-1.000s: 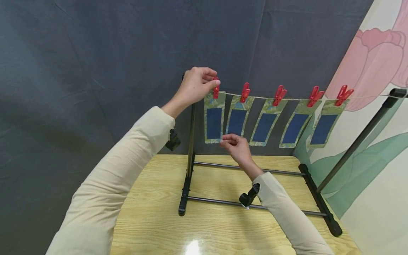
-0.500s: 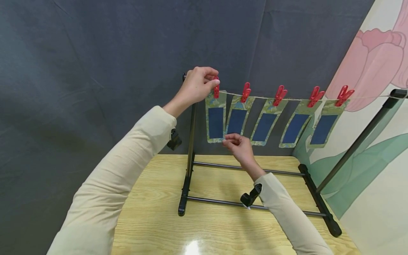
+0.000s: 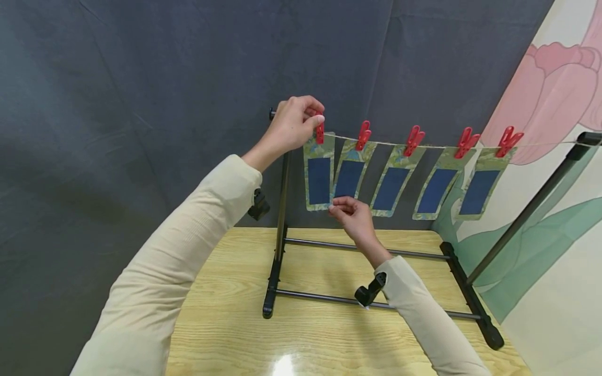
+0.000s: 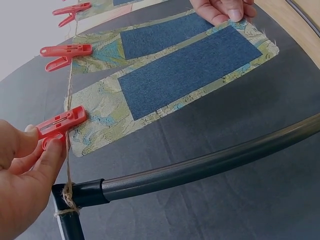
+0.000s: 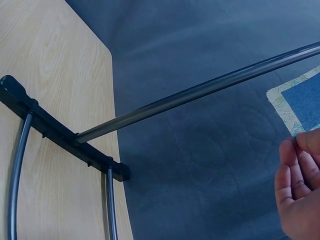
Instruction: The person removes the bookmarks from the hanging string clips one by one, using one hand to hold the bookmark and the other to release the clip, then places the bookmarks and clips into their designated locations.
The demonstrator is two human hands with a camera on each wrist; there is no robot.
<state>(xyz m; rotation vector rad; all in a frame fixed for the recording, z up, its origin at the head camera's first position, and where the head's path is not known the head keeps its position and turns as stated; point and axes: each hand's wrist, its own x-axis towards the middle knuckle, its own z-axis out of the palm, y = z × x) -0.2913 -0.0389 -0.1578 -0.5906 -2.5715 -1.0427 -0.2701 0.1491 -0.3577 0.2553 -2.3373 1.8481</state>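
Note:
My left hand [image 3: 297, 122] pinches a red clothespin [image 4: 62, 122] at the left end of a twine line [image 4: 69, 95]. That clothespin sits over the top edge of a patterned green fabric strip [image 4: 190, 75] with a dark blue panel. Down at the strip's lower right corner, my right hand [image 3: 355, 216] pinches the edge between thumb and fingertips; the right wrist view shows this corner [image 5: 295, 122] too. Several similar strips, such as the neighbouring strip [image 3: 350, 175], hang to the right, each under its own red clothespin [image 3: 363, 136].
The line is strung between the posts of a black metal rack [image 3: 282, 209] standing on a wooden table [image 3: 226, 313]. A dark grey curtain [image 3: 188, 78] hangs behind. At right is a wall [image 3: 559, 261] painted with pink and green shapes.
The strip's lower end and my right hand have shifted slightly right. My left hand has risen a little, still pinching the clothespin.

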